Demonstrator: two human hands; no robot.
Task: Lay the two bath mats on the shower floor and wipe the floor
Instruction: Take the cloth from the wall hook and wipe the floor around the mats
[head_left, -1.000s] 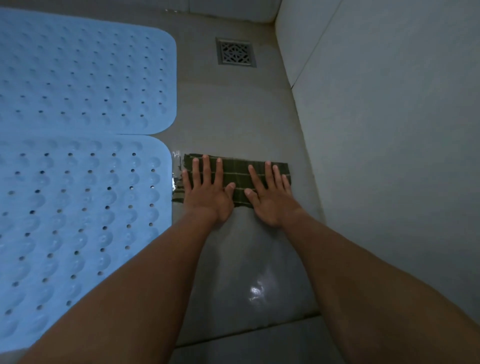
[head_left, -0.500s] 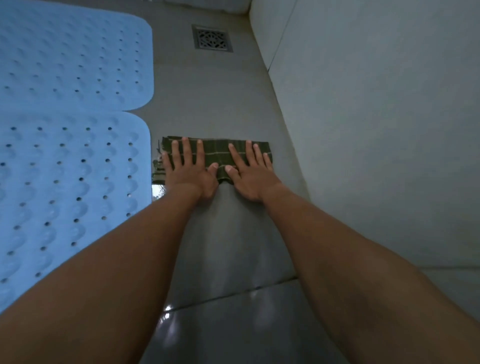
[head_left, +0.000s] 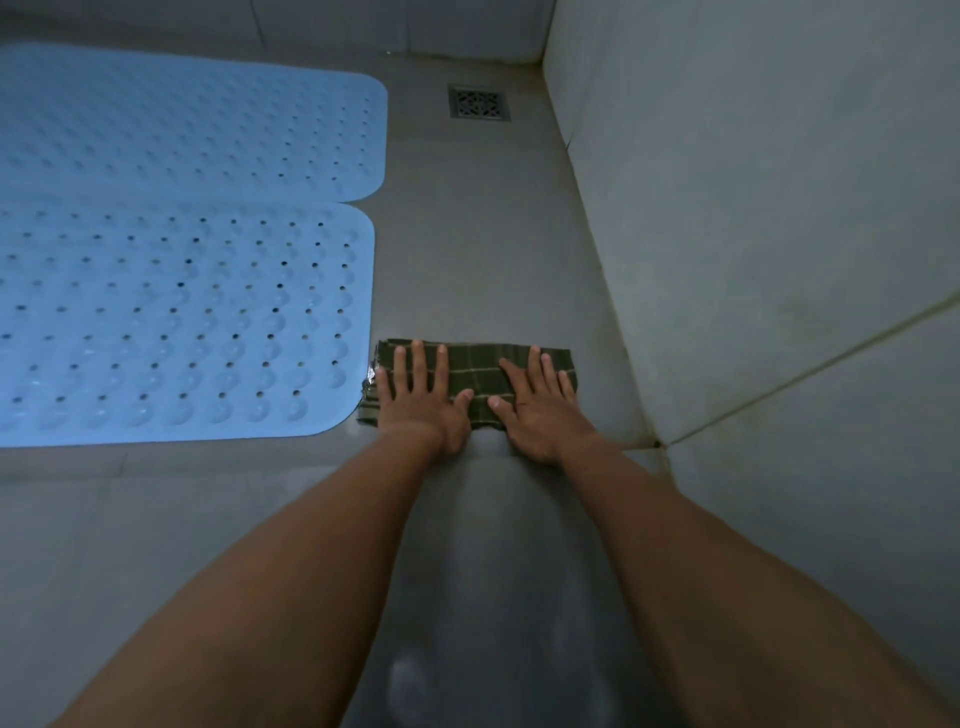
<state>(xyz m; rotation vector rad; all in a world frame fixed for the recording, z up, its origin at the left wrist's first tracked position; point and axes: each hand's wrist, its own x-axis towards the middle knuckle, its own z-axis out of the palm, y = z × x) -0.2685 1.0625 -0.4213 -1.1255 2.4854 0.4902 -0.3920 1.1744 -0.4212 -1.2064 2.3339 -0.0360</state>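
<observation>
Cloth (head_left: 476, 375): left hand (head_left: 422, 404), right hand (head_left: 540, 410) flat

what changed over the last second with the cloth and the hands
The left hand and right hand, pressed flat on the green cloth, dragged it back toward the person along the near mat's right edge, from near the seam between the mats to its near corner. Nothing was gripped or let go. Both mats, including the far mat, and the drain stayed put.
</observation>
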